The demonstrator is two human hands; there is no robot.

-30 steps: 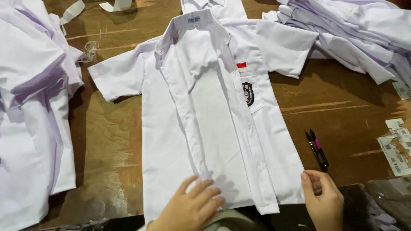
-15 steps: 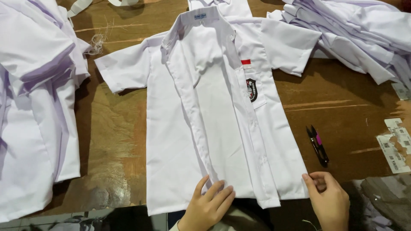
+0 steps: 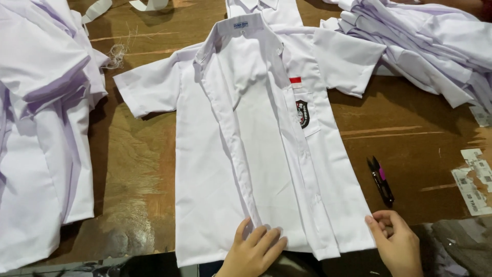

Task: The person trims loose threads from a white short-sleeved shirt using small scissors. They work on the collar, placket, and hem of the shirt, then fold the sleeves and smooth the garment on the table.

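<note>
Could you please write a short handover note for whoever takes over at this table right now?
Left hand: flat on the hem of the white shirt, no grip.
Right hand: pinching the shirt's right hem corner.
Shirt lies face up on the wooden table, front unbuttoned, sleeves spread.
Thread snips lie beside it.
Done: shirt laid out.
Left: front not closed, shirt unfolded.

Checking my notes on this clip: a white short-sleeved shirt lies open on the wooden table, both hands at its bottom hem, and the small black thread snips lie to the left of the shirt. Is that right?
Not quite. In the head view the thread snips lie to the right of the shirt, on the table just above the right hand. The rest holds: the shirt lies open, with the left hand and the right hand at its bottom hem.
</note>
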